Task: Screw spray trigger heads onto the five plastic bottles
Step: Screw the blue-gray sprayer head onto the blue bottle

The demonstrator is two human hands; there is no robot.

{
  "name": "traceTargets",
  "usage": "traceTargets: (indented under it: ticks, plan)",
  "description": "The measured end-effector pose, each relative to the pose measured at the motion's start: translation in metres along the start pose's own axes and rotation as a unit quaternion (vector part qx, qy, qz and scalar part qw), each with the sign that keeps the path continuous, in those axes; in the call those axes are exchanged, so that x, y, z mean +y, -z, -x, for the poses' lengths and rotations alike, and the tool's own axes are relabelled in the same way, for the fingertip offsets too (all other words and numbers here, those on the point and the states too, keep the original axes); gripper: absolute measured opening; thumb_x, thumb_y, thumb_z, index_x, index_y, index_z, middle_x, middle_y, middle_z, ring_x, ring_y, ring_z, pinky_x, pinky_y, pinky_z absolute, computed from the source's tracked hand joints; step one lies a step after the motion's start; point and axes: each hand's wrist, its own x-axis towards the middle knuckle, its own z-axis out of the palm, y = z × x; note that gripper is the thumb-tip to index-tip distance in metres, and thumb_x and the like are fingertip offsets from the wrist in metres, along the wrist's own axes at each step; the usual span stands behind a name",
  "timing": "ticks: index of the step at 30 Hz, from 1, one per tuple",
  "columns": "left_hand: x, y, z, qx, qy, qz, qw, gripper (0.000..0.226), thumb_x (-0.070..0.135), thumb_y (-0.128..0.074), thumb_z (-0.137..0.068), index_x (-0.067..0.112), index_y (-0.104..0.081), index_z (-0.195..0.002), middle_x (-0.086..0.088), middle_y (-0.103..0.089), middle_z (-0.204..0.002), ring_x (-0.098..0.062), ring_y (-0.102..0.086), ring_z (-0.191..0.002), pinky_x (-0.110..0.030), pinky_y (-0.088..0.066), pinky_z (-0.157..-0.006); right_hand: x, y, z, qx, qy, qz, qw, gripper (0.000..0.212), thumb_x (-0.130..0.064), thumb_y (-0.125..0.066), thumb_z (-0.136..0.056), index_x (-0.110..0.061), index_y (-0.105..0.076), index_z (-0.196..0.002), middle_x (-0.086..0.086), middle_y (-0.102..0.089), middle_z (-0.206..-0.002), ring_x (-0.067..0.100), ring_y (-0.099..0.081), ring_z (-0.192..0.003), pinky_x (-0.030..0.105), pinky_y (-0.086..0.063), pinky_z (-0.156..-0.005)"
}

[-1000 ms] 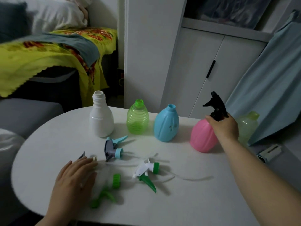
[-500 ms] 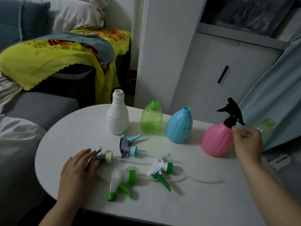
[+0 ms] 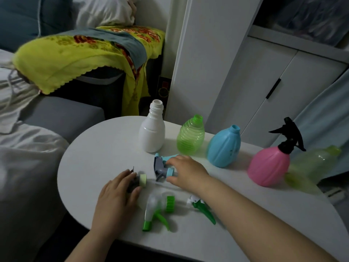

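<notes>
Pinching grey-blue trigger head [image 3: 161, 166] with right hand [image 3: 187, 172], mid-table, thumb and fingers either side of collar. Resting left hand [image 3: 115, 197] flat on grey trigger head [image 3: 140, 180], just left. Far row: white bottle [image 3: 152, 133], green bottle [image 3: 190, 138], blue bottle [image 3: 223, 148] uncapped; pink bottle [image 3: 269, 165] wearing black head [image 3: 289, 135]; pale bottle [image 3: 313, 163] at right rim. Clear-green head [image 3: 158, 207], white-green head [image 3: 202, 206] toward near edge. Wide tabletop [image 3: 90, 154] stretch toward left rim.

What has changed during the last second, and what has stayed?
The right hand let go of the black trigger head on the pink bottle, moved left and pinches the grey-and-blue trigger head lying on the table. The left hand still rests on the pale-collared trigger head; the bottles stand unmoved.
</notes>
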Motion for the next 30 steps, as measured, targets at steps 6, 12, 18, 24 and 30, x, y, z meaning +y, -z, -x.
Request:
traceTargets:
  ticks: [6, 12, 18, 24, 30]
  plan:
    - [-0.002, -0.001, -0.002, 0.005, -0.004, 0.007, 1.0, 0.035, 0.018, -0.064, -0.078, 0.011, -0.059, -0.111, -0.01, -0.055, -0.128, -0.029, -0.052, -0.115, -0.043, -0.036, -0.1, -0.011, -0.006, -0.024, -0.037, -0.04, 0.046, 0.997, 0.043, -0.029, -0.065, -0.073, -0.007, -0.05, -0.107, 0.016, -0.056, -0.116, 0.031, -0.046, -0.111, 0.034, -0.04, -0.083]
    - [0.0, 0.0, -0.002, 0.002, 0.001, -0.002, 1.0, 0.045, 0.036, -0.049, -0.072, 0.012, -0.061, -0.108, -0.01, -0.059, -0.123, -0.031, -0.055, -0.111, -0.047, -0.038, -0.099, -0.008, -0.003, -0.029, -0.015, -0.017, 0.064, 0.998, 0.029, -0.019, -0.058, -0.078, -0.007, -0.055, -0.104, 0.017, -0.059, -0.114, 0.033, -0.052, -0.105, 0.033, -0.04, -0.077]
    - [0.0, -0.001, -0.003, 0.006, 0.006, 0.001, 1.0, 0.034, 0.019, -0.064, -0.077, 0.013, -0.059, -0.109, -0.01, -0.058, -0.125, -0.03, -0.053, -0.113, -0.045, -0.036, -0.099, 0.006, 0.023, -0.005, 0.026, -0.032, -0.278, 0.96, 0.019, -0.017, -0.07, -0.071, -0.017, -0.06, -0.088, 0.003, -0.06, -0.099, 0.008, -0.051, -0.083, 0.024, -0.039, -0.074]
    - [0.005, 0.004, 0.001, 0.027, 0.013, 0.047, 0.998, 0.03, 0.006, -0.066, -0.074, 0.008, -0.063, -0.104, -0.017, -0.058, -0.121, -0.035, -0.054, -0.111, -0.047, -0.039, -0.095, 0.036, 0.052, 0.036, 0.153, -0.026, -0.468, 0.87, 0.025, -0.004, -0.065, -0.073, -0.026, -0.055, -0.074, -0.008, -0.056, -0.076, -0.003, -0.053, -0.067, 0.004, -0.041, -0.058]
    - [0.034, 0.012, 0.002, 0.054, -0.074, 0.047, 0.995, 0.026, -0.003, -0.066, -0.071, 0.001, -0.065, -0.096, -0.021, -0.064, -0.108, -0.04, -0.059, -0.097, -0.049, -0.043, -0.085, 0.075, 0.078, 0.07, 0.255, -0.057, -0.533, 0.804, 0.025, 0.003, -0.057, -0.077, -0.02, -0.051, -0.084, -0.005, -0.061, -0.082, 0.003, -0.058, -0.076, 0.011, -0.05, -0.06]
